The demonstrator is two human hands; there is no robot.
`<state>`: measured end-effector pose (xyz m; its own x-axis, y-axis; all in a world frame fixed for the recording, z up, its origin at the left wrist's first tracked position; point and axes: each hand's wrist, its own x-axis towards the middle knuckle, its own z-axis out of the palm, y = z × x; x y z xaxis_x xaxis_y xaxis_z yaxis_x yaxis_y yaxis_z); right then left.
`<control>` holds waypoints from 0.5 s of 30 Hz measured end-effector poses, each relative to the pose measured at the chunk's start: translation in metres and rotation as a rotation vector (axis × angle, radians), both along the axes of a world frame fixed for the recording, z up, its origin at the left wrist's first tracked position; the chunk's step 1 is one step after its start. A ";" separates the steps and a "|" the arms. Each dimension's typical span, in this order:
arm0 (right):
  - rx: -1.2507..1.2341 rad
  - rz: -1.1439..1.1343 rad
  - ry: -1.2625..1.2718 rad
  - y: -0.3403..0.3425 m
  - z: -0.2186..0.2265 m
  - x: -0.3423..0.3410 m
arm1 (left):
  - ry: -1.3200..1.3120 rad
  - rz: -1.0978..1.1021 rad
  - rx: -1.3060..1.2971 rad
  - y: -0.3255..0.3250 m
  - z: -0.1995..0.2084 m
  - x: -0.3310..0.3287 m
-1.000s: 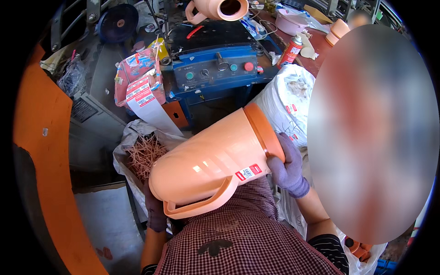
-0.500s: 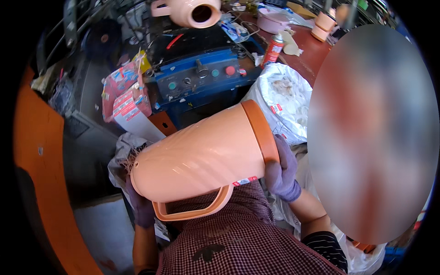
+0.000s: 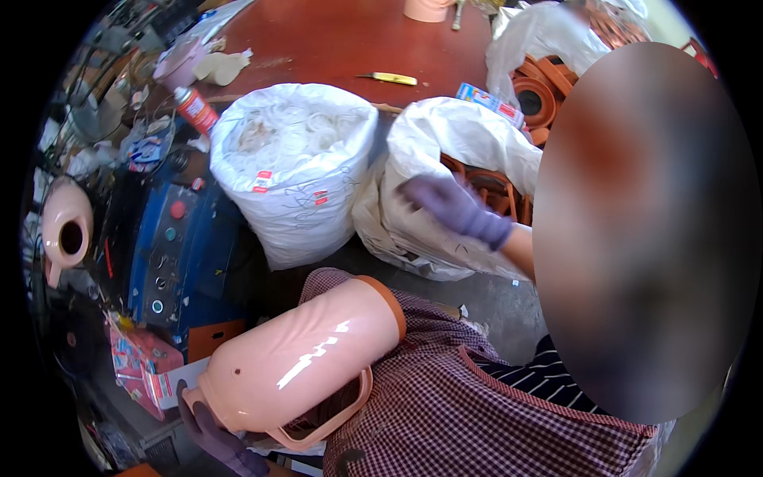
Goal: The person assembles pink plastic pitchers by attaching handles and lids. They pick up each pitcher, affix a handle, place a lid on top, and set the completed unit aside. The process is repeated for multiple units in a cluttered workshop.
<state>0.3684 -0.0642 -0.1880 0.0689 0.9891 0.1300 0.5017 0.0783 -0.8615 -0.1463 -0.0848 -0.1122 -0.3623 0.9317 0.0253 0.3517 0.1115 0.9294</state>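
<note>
A peach plastic jug shell (image 3: 302, 358) with an orange collar (image 3: 391, 304) and a curved handle lies tilted across my checked shirt. My left hand (image 3: 211, 433), in a purple glove, grips its base end at the lower left. My right hand (image 3: 457, 211), also in a purple glove, is off the jug. It reaches with fingers spread onto the side of a white sack (image 3: 445, 135) that holds orange rings (image 3: 486, 191). Nothing shows in its fingers.
A second white sack (image 3: 290, 159) full of pale rings stands left of it. Beyond lies a red-brown table (image 3: 334, 40) with a yellow knife (image 3: 389, 78). At the left are a red spray can (image 3: 195, 107), a blue machine (image 3: 171, 246) and another peach jug (image 3: 67, 226).
My right hand has let go of the jug's collar end and moved up to the sack of orange rings. The jug has dropped lower against my chest, and my view has swung right.
</note>
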 end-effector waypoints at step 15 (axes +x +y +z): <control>0.244 -0.101 -1.377 0.020 0.014 0.123 | -0.003 -0.313 0.083 -0.018 0.009 0.025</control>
